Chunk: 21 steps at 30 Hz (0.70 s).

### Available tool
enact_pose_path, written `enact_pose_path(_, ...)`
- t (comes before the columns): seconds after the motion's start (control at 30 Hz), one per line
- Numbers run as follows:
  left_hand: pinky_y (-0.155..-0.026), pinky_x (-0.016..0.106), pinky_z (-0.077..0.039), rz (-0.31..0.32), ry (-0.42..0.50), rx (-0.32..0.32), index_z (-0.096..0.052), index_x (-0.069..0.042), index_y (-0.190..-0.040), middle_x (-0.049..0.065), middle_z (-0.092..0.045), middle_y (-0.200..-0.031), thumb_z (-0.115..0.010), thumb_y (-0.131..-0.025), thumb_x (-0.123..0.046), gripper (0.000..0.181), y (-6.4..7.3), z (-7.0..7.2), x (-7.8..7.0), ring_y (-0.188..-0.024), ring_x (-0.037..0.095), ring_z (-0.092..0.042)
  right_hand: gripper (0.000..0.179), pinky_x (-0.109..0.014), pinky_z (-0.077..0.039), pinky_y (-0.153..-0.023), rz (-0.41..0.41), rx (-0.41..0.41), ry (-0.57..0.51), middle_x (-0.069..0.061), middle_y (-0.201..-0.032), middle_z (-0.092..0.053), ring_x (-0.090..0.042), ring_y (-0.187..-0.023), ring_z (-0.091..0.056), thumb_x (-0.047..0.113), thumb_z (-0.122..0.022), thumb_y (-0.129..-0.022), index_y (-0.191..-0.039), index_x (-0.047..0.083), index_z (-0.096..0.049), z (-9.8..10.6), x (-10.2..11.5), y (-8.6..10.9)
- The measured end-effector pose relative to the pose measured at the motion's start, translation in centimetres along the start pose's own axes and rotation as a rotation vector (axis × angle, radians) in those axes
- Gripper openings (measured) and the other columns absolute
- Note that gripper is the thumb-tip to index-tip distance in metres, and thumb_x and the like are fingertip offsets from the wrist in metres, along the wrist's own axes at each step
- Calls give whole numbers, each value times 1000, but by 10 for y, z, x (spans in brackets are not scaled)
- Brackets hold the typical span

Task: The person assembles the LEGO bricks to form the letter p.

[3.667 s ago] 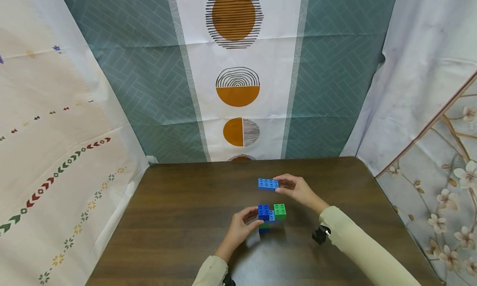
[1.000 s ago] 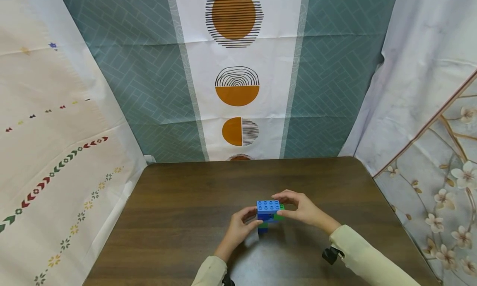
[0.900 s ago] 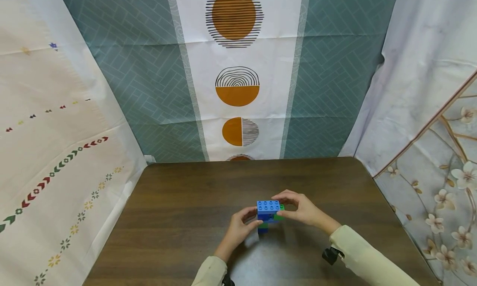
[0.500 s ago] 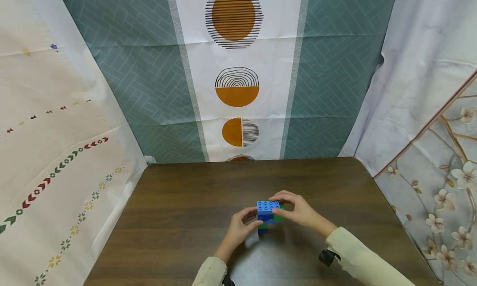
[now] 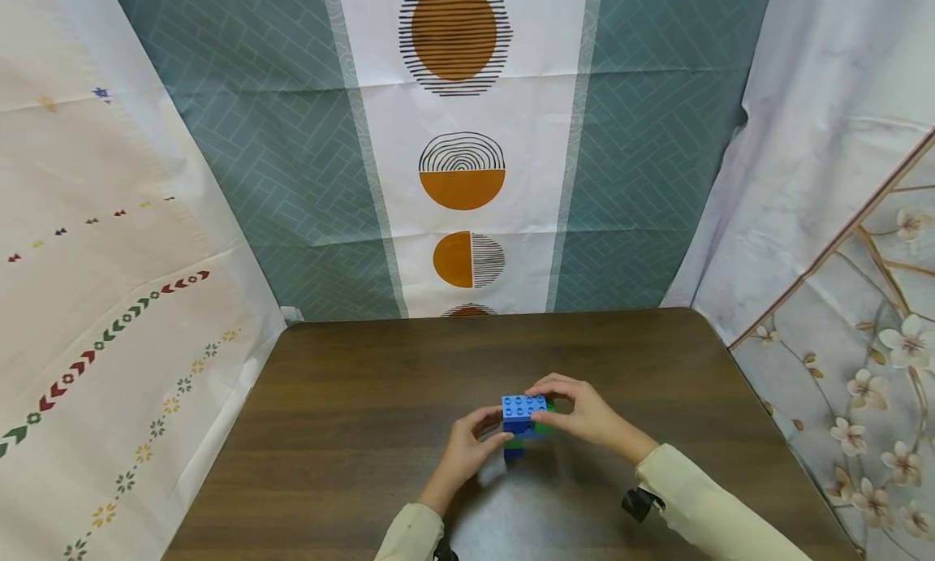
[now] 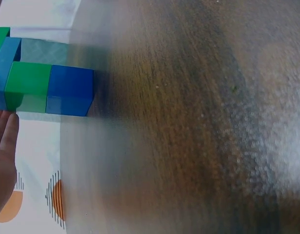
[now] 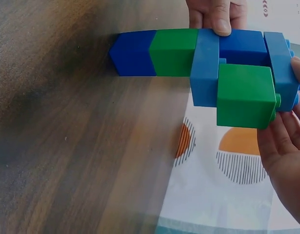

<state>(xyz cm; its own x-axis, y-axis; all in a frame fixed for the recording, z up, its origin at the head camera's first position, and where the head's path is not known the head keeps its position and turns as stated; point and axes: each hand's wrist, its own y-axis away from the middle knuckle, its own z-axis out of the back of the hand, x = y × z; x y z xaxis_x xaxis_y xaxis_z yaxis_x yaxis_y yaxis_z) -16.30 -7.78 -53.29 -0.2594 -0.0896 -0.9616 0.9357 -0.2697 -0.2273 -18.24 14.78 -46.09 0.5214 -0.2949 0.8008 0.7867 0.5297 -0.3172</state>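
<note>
A tower of toy building bricks stands upright on the table. From the bottom it has a dark blue brick (image 7: 133,53), a green brick (image 7: 174,52) and a long light blue brick (image 7: 205,73). Above that sit an upper dark blue brick (image 7: 243,48) and an upper green brick (image 7: 245,96). A second long light blue brick (image 5: 520,407) lies on top, over the upper dark blue one; some green studs still show beside it. My right hand (image 5: 584,415) pinches this top brick at its right end. My left hand (image 5: 467,451) grips the tower's left side between thumb and fingers.
The brown wooden table (image 5: 365,431) extends around the tower on all sides. A patterned cloth (image 5: 460,220) hangs behind its far edge, with light curtains at left and right. A dark wrist device (image 5: 639,504) hangs below my right sleeve.
My right hand has brought the light blue brick from behind the tower down onto its top. Its fingers have since shifted slightly left along the brick. My left hand stays put.
</note>
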Motion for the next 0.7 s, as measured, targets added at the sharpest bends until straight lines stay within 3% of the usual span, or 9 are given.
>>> enact_pose_path(0.1,-96,53,-47,0,-5,1,-62,7,-116,24,-64,-115,-71,-84,2,34,0,0,0,-110,39,-60,29,-52,-53,-87,-29,11,-3,-10,-108,-65,-24,-97,-62,6,-73,-85,-113,1,-67,1,-1,-1)
enact_pose_path(0.4,-95,53,-47,0,-17,7,-62,6,-117,23,-64,-114,-71,-84,0,34,1,-1,2,-109,39,-61,29,-45,-55,-88,-28,16,19,-3,-110,-65,-17,-98,-61,12,-72,-87,-116,10,-68,-5,-40,2)
enact_pose_path(0.7,-94,48,-50,-23,-26,3,-62,7,-116,24,-65,-113,-71,-84,0,33,0,-1,3,-108,39,-61,30,-42,-55,-87,-7,10,8,2,-109,-64,-12,-95,-60,21,-73,-87,-115,14,-68,-4,-39,2)
